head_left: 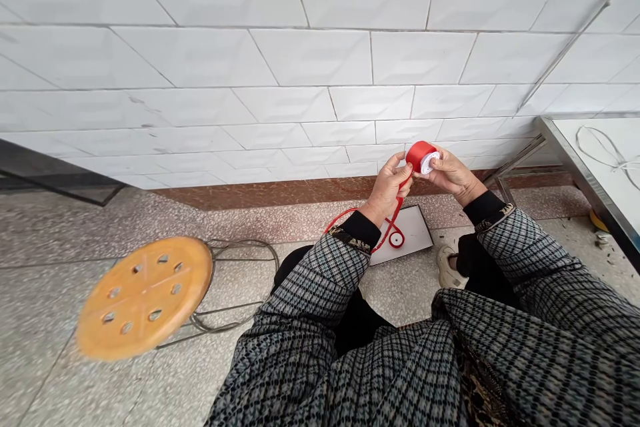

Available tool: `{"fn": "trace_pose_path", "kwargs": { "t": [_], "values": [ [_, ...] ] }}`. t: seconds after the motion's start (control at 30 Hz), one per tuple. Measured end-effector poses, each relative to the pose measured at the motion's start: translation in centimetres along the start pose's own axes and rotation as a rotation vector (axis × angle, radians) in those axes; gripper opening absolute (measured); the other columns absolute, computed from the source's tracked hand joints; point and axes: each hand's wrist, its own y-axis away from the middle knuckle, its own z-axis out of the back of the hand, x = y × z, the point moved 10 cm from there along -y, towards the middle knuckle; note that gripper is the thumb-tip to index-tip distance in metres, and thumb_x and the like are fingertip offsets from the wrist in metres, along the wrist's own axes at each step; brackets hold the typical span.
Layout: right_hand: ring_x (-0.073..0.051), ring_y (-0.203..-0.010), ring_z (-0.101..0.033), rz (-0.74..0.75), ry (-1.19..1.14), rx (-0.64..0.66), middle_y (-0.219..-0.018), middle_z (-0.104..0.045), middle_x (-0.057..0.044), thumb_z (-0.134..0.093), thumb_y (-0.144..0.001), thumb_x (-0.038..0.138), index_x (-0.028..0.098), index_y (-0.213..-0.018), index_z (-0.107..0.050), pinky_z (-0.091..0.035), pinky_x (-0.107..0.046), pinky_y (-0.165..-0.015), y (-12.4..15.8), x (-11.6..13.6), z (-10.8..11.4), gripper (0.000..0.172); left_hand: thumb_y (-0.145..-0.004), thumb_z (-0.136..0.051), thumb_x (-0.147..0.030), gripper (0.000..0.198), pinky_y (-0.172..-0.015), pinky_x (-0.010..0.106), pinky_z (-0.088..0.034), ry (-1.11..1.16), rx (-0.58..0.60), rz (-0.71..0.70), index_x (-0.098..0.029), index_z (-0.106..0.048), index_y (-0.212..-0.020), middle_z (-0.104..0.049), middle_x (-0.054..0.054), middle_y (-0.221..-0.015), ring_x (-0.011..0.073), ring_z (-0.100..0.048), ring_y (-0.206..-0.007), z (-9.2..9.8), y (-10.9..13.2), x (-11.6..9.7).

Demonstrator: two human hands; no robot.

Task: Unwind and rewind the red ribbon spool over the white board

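My right hand point(449, 172) is closed on a roll of red ribbon point(421, 155) with a white core, held up in front of the tiled wall. Beside it, my left hand point(389, 188) pinches the red ribbon strip point(399, 208) close to the roll. That strip hangs down from my left hand and loops behind my sleeve. Below lies a white rectangular board or tray point(413, 230) with a dark edge, on the floor. A small red ring-shaped roll point(397, 239) with a white centre appears over it.
An orange round stool point(145, 297) with holes in its seat and metal legs is on the left. At the right stands a metal-framed table point(600, 147) with a thin white cord point(607, 159) on top. White tiles point(300, 60) cover the wall ahead.
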Motion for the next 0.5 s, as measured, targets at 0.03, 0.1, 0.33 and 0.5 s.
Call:
{"fn": "trace_pose_path", "kwargs": {
  "t": [0.03,0.1,0.33,0.5],
  "values": [
    [-0.018,-0.091,-0.076,-0.001,-0.011,0.0,-0.103,-0.079,-0.002,-0.109,-0.059,0.046,0.024,-0.121,-0.071,-0.07,-0.034,-0.086,0.0,-0.3,0.0,0.076,-0.085,-0.088,-0.034,0.041,-0.044,0.018,-0.013,-0.006,0.02,0.024,-0.022,-0.059,-0.112,-0.048,-0.012,-0.061,0.0026,-0.026,-0.042,0.0,-0.1,0.1],
    [-0.018,-0.091,-0.076,-0.015,-0.031,-0.007,-0.102,-0.079,-0.002,-0.109,-0.058,0.048,0.024,-0.117,-0.072,-0.069,-0.033,-0.086,-0.1,-0.8,-0.1,0.074,-0.083,-0.088,-0.035,0.039,-0.044,0.018,-0.012,-0.023,0.032,0.065,-0.021,-0.06,-0.107,-0.047,-0.012,-0.06,0.002,-0.025,-0.041,0.1,-0.2,0.0],
    [-0.018,-0.09,-0.071,-0.09,0.282,0.105,-0.103,-0.079,-0.003,-0.105,-0.062,0.046,0.022,-0.112,-0.078,-0.061,-0.032,-0.087,0.1,0.7,-0.6,0.061,-0.077,-0.091,-0.026,0.034,-0.045,0.019,-0.006,-0.114,0.04,0.204,-0.017,-0.06,-0.089,-0.039,-0.012,-0.054,0.0006,-0.02,-0.04,1.5,-0.4,-0.6],
    [-0.027,-0.104,-0.068,-0.048,0.812,0.104,-0.113,-0.077,-0.006,-0.101,-0.064,0.033,0.024,-0.117,-0.081,-0.056,-0.046,-0.101,0.4,1.9,-0.1,0.057,-0.081,-0.088,-0.024,0.027,-0.046,0.02,-0.005,-0.245,0.029,0.298,-0.017,-0.063,-0.09,-0.034,-0.013,-0.053,0.001,-0.018,-0.04,2.5,0.1,0.6]
  ]
}}
